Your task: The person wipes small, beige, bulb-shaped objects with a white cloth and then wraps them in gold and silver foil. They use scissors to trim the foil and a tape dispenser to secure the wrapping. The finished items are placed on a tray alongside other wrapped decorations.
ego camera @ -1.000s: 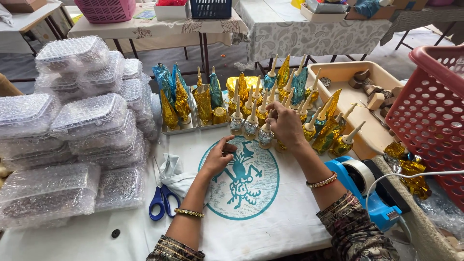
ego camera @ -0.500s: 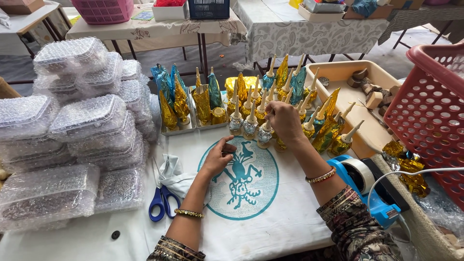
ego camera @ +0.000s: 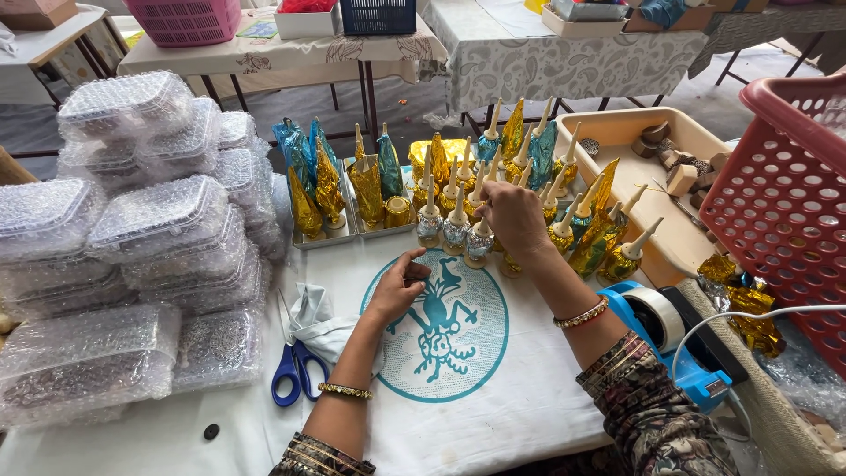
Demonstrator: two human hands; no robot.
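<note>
My right hand (ego camera: 514, 217) reaches in among several small foil-wrapped cone figures (ego camera: 454, 227) with cream pointed tips, its fingers closed around one at the front of the cluster. On the white cloth (ego camera: 493, 388), over a teal round emblem (ego camera: 438, 323), rests my left hand (ego camera: 398, 291) with fingers loosely curled and nothing in it. Taller gold and blue foil cones (ego camera: 319, 182) stand on metal trays (ego camera: 351, 231) to the left of the cluster.
Stacked bubble-wrapped boxes (ego camera: 132, 238) fill the left side. Blue-handled scissors (ego camera: 293, 370) lie by a crumpled cloth. To the right are a blue tape dispenser (ego camera: 674, 330), a cream tray (ego camera: 670, 198) of small parts and a red basket (ego camera: 789, 203). Tables stand behind.
My right hand has shifted slightly left within the cone cluster. My left hand has stayed on the emblem with little movement.
</note>
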